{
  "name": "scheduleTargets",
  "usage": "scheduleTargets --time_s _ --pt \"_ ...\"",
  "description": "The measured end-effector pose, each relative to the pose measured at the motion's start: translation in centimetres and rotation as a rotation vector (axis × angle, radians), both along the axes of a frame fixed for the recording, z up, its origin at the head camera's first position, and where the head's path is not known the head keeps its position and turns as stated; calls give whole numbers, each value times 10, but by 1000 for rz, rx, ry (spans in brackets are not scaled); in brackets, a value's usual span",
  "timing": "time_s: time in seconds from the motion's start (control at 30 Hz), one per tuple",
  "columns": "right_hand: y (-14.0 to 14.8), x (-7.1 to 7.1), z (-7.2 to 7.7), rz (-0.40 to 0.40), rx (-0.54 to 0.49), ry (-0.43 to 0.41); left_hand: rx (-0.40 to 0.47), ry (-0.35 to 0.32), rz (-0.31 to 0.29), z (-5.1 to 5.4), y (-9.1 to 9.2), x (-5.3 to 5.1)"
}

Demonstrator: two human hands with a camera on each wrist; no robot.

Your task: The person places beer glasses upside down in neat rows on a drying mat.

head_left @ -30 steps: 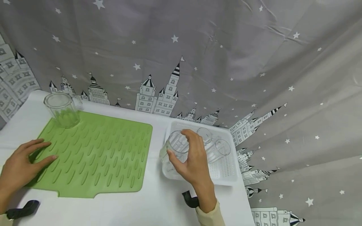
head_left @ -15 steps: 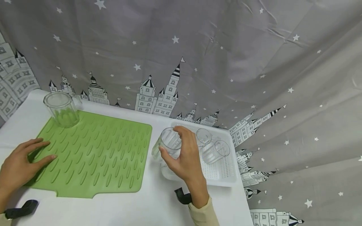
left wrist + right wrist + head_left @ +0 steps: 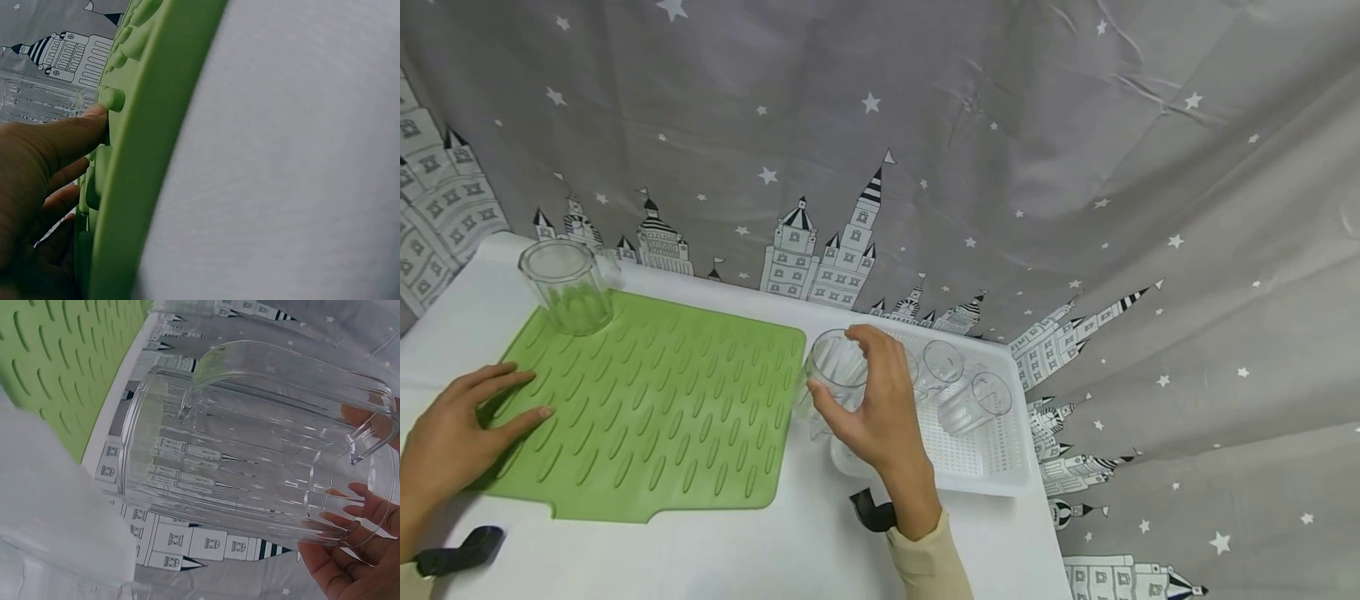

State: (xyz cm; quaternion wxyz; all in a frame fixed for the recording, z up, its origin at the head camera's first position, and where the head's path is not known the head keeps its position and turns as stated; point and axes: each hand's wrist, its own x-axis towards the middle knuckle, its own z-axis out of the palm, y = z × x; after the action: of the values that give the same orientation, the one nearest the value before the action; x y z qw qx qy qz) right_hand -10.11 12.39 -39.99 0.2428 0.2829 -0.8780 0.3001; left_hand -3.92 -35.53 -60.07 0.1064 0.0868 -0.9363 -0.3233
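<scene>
My right hand (image 3: 883,400) grips a clear mug (image 3: 833,367) near its rim, thumb on one side and fingers on the other. The mug is above the gap between the green drying mat (image 3: 662,408) and the white basket (image 3: 1021,442). In the right wrist view the mug's ribbed side (image 3: 244,456) and looped handle (image 3: 294,365) are plain, with curled fingers (image 3: 369,519) at one end. On the mat's left edge rests my left hand (image 3: 456,442), fingers spread; the left wrist view has its thumb (image 3: 75,134) touching the raised ridges.
Another clear mug (image 3: 571,292) stands upright on the mat's far left corner, handle toward the back. Inside the basket are more glass pieces, including a glass (image 3: 973,406) lying tilted. A grey printed curtain (image 3: 925,167) hangs behind the white table (image 3: 715,558).
My right hand has moved left with the mug, from over the basket to beyond its left side. The left hand stays in place on the mat.
</scene>
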Motion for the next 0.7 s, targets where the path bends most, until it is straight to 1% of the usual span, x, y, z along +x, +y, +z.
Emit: scheduleTargets --time_s 0.1,0.3,0.5,0.7 --pt "-4 -1 -1 18 -11 -12 0 3 -3 0 0 1" --pt "-11 -3 -2 43 -21 -16 -4 -15 2 0 0 1" --pt "-21 -4 -2 67 -24 -5 -1 -5 0 2 1 1" --pt "-32 -4 -3 100 -24 -15 0 -1 -1 4 2 1"
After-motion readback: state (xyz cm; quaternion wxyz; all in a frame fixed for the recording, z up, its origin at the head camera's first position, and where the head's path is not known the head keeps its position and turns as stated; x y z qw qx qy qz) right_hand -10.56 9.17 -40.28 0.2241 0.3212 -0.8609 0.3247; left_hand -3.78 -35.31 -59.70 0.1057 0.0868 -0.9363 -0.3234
